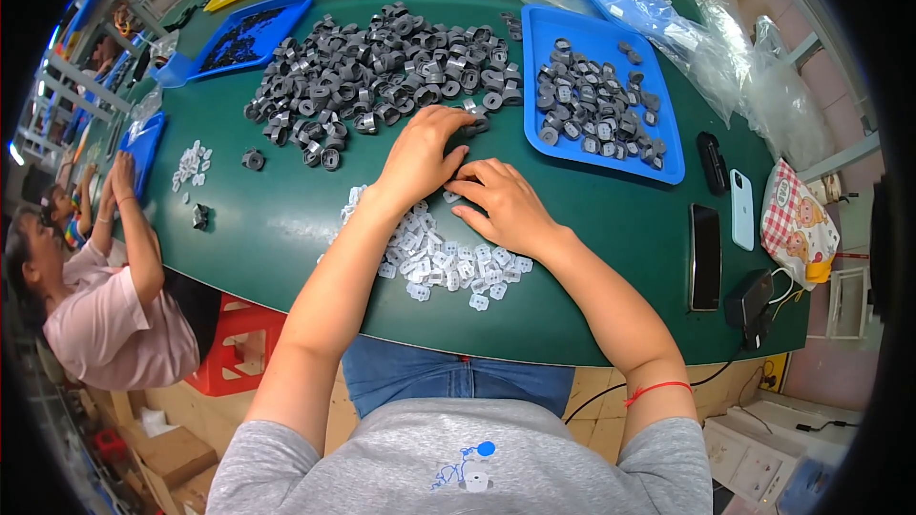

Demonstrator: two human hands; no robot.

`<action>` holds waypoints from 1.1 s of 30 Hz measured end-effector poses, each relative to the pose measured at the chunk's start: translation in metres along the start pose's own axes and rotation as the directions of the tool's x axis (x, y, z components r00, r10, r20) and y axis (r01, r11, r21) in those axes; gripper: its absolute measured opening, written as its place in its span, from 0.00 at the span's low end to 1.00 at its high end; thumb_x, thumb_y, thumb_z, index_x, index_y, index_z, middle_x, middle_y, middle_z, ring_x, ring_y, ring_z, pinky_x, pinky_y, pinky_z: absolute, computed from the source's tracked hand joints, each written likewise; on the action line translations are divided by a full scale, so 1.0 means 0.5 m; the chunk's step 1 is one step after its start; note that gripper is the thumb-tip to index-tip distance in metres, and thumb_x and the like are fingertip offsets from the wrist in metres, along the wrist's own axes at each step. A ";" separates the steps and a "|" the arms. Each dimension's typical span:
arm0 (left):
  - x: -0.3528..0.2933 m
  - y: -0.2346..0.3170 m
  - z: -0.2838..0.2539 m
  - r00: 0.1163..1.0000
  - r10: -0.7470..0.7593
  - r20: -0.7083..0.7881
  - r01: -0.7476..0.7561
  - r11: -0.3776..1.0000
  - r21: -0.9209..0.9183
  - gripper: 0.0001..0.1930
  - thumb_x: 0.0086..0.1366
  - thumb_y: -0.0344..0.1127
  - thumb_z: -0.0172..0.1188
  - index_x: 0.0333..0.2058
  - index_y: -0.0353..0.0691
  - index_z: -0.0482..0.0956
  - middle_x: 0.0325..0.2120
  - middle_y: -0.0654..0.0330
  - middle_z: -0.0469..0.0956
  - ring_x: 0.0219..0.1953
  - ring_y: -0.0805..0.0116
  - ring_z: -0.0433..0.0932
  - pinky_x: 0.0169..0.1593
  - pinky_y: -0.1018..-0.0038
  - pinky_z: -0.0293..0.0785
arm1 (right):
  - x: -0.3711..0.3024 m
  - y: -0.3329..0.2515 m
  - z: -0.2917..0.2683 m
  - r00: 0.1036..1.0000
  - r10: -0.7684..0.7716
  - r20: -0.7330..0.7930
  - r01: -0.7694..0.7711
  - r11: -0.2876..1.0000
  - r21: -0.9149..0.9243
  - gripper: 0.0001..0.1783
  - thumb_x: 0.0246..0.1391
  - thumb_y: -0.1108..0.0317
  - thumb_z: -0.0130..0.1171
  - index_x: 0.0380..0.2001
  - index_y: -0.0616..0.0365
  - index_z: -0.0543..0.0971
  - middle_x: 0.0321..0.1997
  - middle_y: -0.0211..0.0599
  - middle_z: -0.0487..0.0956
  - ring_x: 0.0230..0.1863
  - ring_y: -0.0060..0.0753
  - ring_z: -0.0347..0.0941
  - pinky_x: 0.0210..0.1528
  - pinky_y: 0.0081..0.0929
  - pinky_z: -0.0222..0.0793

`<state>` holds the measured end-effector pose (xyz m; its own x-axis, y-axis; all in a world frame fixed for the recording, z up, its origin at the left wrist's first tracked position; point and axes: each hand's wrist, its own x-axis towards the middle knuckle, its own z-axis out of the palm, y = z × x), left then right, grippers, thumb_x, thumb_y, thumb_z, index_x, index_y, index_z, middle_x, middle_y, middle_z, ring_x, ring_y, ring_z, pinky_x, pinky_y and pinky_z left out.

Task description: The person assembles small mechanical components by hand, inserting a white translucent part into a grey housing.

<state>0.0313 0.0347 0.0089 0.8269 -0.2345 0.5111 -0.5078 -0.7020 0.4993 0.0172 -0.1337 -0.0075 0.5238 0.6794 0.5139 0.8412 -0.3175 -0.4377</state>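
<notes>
My left hand (425, 154) reaches to the near edge of a heap of dark grey ring-shaped plastic parts (382, 67). Its fingers curl onto one dark grey ring part (474, 118), partly hidden by them. Close beside it, my right hand (510, 202) is bent inward with thumb and fingers curled. A small white plastic piece (451, 196) shows at its fingertips; whatever else they grip is hidden. Below both hands spreads a pile of flat white plastic pieces (448, 262), partly covered by my left forearm.
On the green table (611, 229), a blue tray (673, 148) at right holds grey parts with white inserts. Phones (704, 257), a black adapter (749, 298) and a patterned bag (800, 224) lie at the right. Another person (114, 310) sits at the left near small white pieces (193, 165).
</notes>
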 end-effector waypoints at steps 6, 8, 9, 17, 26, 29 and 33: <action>-0.009 -0.004 0.001 0.973 -0.200 0.116 0.193 0.979 0.072 0.12 0.43 0.26 0.60 0.31 0.37 0.76 0.30 0.54 0.72 0.38 0.56 0.71 0.43 0.66 0.68 | -0.006 0.016 -0.004 0.990 0.121 0.068 -0.130 0.981 0.142 0.11 0.43 0.68 0.59 0.30 0.59 0.72 0.38 0.39 0.71 0.42 0.42 0.67 0.45 0.35 0.62; -0.015 -0.007 0.000 0.982 -0.168 0.088 0.160 0.983 0.094 0.10 0.43 0.26 0.59 0.28 0.36 0.76 0.29 0.53 0.71 0.34 0.56 0.72 0.41 0.66 0.69 | -0.002 0.017 -0.003 0.988 0.153 -0.023 -0.147 0.974 0.172 0.11 0.44 0.67 0.59 0.30 0.59 0.71 0.42 0.41 0.71 0.45 0.43 0.67 0.46 0.34 0.63; -0.018 -0.007 -0.001 0.977 -0.190 0.098 0.186 0.981 0.052 0.08 0.43 0.25 0.58 0.27 0.35 0.76 0.31 0.53 0.71 0.32 0.56 0.73 0.38 0.67 0.70 | -0.001 0.019 -0.005 0.976 0.186 -0.111 -0.161 0.966 0.203 0.11 0.46 0.67 0.58 0.30 0.60 0.70 0.46 0.43 0.71 0.48 0.44 0.67 0.47 0.34 0.63; -0.025 0.008 -0.028 0.969 -0.244 0.029 0.245 0.952 -0.182 0.08 0.46 0.21 0.56 0.28 0.34 0.78 0.38 0.54 0.70 0.31 0.64 0.76 0.35 0.75 0.73 | -0.002 0.039 -0.003 0.941 0.300 -0.156 -0.258 0.935 0.245 0.11 0.49 0.67 0.57 0.34 0.60 0.69 0.48 0.45 0.71 0.49 0.39 0.69 0.47 0.28 0.64; -0.025 0.042 -0.011 0.848 -0.411 0.334 0.527 0.593 -0.608 0.19 0.46 0.21 0.59 0.40 0.33 0.75 0.34 0.61 0.71 0.30 0.81 0.70 0.32 0.85 0.71 | -0.011 0.032 -0.002 0.802 0.522 -0.291 -0.189 0.684 0.704 0.08 0.47 0.74 0.58 0.33 0.63 0.73 0.31 0.33 0.76 0.32 0.23 0.73 0.35 0.19 0.69; -0.025 0.044 -0.006 0.887 -0.379 0.265 0.455 0.612 -0.647 0.18 0.46 0.22 0.59 0.39 0.32 0.75 0.31 0.62 0.72 0.25 0.83 0.69 0.29 0.86 0.68 | -0.012 0.030 -0.011 0.825 0.503 -0.260 -0.201 0.689 0.696 0.07 0.47 0.76 0.58 0.32 0.62 0.74 0.36 0.34 0.76 0.33 0.22 0.73 0.35 0.19 0.70; -0.026 0.048 -0.007 0.881 -0.383 0.278 0.460 0.551 -0.696 0.17 0.47 0.20 0.58 0.40 0.32 0.74 0.26 0.65 0.73 0.23 0.86 0.67 0.28 0.88 0.66 | -0.007 0.019 -0.024 0.831 0.438 -0.343 -0.167 0.785 0.597 0.04 0.47 0.76 0.58 0.29 0.61 0.76 0.35 0.33 0.76 0.32 0.20 0.73 0.33 0.19 0.69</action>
<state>0.0076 0.0230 0.0168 0.9901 -0.1249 0.0642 -0.0680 -0.0269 0.9973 0.0251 -0.1470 -0.0047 0.8495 0.1993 0.4885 0.4925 0.0323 -0.8697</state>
